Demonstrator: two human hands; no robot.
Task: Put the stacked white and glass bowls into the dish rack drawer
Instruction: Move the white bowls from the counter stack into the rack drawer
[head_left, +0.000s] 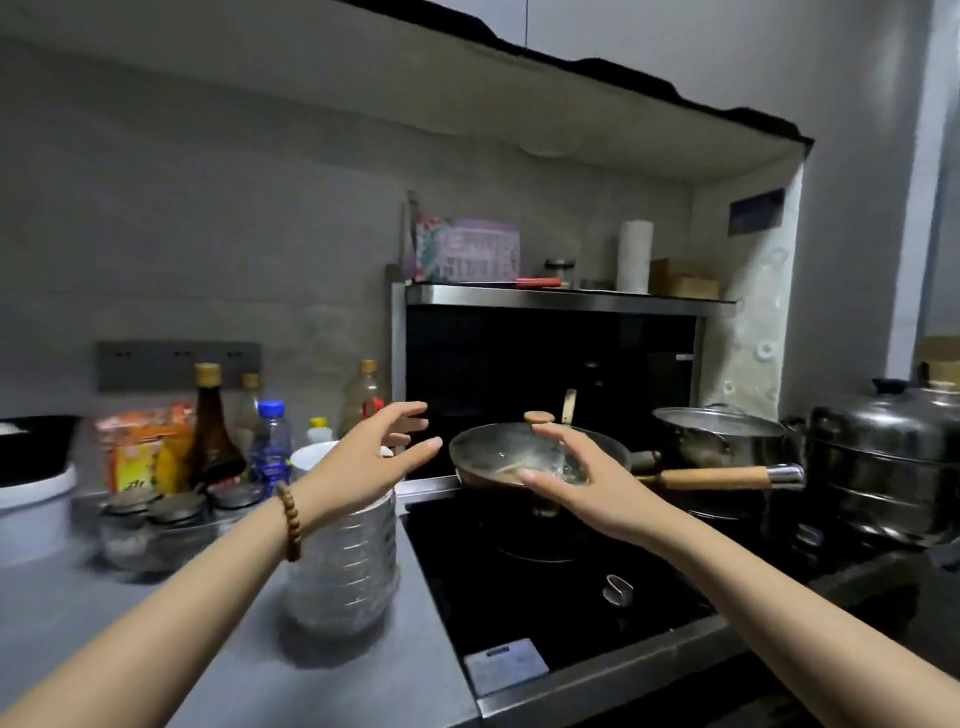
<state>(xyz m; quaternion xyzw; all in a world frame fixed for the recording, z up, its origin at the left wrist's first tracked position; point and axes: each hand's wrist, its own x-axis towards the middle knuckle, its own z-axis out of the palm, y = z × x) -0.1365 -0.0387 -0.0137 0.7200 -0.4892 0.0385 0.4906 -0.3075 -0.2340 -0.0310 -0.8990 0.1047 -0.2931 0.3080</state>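
A tall stack of glass bowls (343, 561) stands on the grey counter (218, 670), just left of the black stove. A white bowl rim (311, 454) shows behind my left wrist; I cannot tell whether it tops the stack or stands behind it. My left hand (363, 457) hovers above the stack with fingers spread, holding nothing. Over the stove's near burner my right hand (576, 478) is open too, palm turned left, in front of the lidded wok. No dish rack drawer is in view.
A wok with a glass lid (519, 452) and wooden handle (717, 477) sits on the stove (545, 613). Steel pots (883, 467) stand at the right. Sauce bottles (213, 426), a water bottle (270, 447), spice jars (171, 514) and a white appliance (31, 499) crowd the counter's back left.
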